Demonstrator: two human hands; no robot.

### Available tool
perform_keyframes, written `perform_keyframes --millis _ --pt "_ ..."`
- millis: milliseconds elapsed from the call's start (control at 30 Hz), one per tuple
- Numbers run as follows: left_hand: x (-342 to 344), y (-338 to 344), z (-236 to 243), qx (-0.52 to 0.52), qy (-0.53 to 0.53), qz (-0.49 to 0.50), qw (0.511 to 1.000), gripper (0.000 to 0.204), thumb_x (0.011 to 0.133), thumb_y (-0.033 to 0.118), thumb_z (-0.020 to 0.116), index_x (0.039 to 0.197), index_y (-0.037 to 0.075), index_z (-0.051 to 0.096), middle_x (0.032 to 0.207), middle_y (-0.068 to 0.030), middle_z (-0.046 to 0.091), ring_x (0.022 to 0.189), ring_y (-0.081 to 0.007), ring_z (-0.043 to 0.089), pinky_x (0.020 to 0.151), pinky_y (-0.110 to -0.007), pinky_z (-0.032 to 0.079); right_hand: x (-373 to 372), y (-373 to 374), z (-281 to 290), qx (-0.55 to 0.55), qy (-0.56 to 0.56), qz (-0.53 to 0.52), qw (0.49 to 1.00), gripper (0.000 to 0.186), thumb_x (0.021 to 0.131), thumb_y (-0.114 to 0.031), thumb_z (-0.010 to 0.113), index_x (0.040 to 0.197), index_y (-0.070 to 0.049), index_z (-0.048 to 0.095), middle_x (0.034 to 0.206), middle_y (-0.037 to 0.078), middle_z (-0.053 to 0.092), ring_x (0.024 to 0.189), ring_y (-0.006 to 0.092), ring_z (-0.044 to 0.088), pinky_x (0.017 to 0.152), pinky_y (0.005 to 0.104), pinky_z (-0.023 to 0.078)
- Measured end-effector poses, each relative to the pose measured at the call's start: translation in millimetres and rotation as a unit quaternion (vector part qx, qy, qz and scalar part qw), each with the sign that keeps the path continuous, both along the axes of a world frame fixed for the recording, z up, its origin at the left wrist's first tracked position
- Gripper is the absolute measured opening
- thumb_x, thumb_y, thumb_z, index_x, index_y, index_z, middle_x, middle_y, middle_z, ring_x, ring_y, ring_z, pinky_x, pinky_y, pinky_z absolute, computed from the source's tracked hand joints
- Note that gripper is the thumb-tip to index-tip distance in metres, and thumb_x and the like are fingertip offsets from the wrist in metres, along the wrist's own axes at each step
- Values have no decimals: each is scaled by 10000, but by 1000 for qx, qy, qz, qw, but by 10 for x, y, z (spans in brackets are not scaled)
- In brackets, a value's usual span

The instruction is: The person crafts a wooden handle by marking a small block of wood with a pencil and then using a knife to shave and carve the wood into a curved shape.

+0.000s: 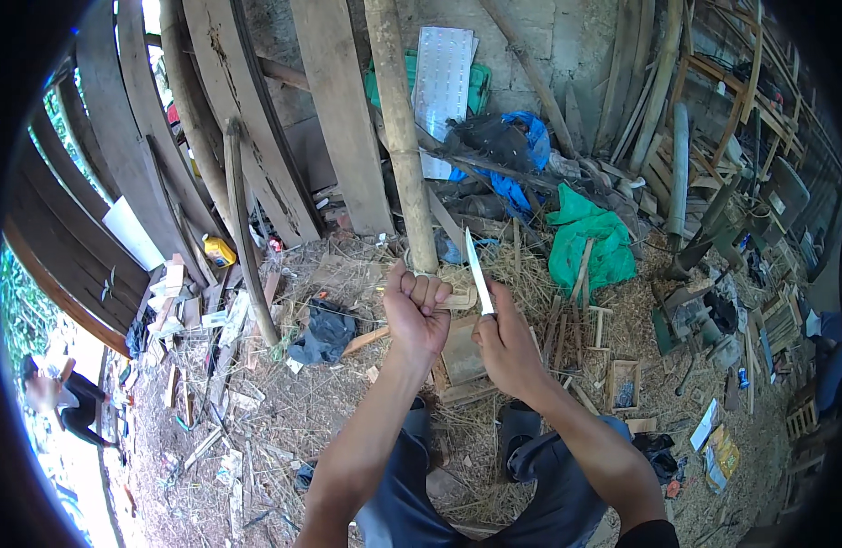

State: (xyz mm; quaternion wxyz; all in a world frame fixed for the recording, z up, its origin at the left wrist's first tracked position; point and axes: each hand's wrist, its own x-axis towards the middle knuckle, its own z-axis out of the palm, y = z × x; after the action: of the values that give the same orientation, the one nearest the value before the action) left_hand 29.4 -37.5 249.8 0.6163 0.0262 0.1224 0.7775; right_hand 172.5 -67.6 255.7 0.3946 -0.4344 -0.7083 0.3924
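In the middle of the head view my left hand (pixel 415 306) is closed in a fist around a short pale piece of wood (pixel 460 300), whose end sticks out to the right. My right hand (pixel 510 345) grips a knife (pixel 478 266) with its light blade pointing up and away from me. The lower part of the blade is beside the wood's end; whether they touch I cannot tell. My right fingers hide the knife's handle. Below my hands a wooden board or block (pixel 464 352) lies on the ground between my boots.
A bamboo post (pixel 403 137) rises just beyond my hands. Planks (pixel 339 110) lean at the back. A green plastic sack (pixel 590 242) and a dark plastic bag (pixel 325 331) lie on the straw-strewn ground. Another person (pixel 69 397) is at the far left.
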Motion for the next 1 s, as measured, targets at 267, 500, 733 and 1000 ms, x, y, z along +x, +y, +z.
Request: perform_keyframes --millis 267,500,733,1000 --pt "-4 -2 -39 28 43 -8 999 470 1016 302 415 589 157 283 487 23 171 447 -127 179 540 -293 349 -16 20 -47 8 12 -4 1000 433 924 -79 350 1352 -23 329 621 35 436 533 136 422 550 330 373" --pt "122 -122 118 53 212 -17 976 404 1016 417 383 827 80 503 751 -62 493 802 -212 500 836 -372 432 107 178 -119 -66 94 -41 993 255 1014 -251 419 1143 -32 419 651 16 467 525 104 446 492 290 374" --pt "145 -296 -6 63 375 -73 922 259 999 258 462 1150 49 484 1133 -94 572 1028 -203 573 921 -387 453 243 155 117 -243 277 -36 929 239 1004 -328 469 940 -111 389 645 -35 401 452 52 361 368 240 300" --pt "194 -187 -50 94 475 -8 875 268 978 151 533 1199 -1 514 1136 -100 617 1048 -172 605 900 -359 514 297 144 112 -292 308 0 905 211 1004 -305 476 948 -122 388 640 -36 378 446 47 338 368 234 282"
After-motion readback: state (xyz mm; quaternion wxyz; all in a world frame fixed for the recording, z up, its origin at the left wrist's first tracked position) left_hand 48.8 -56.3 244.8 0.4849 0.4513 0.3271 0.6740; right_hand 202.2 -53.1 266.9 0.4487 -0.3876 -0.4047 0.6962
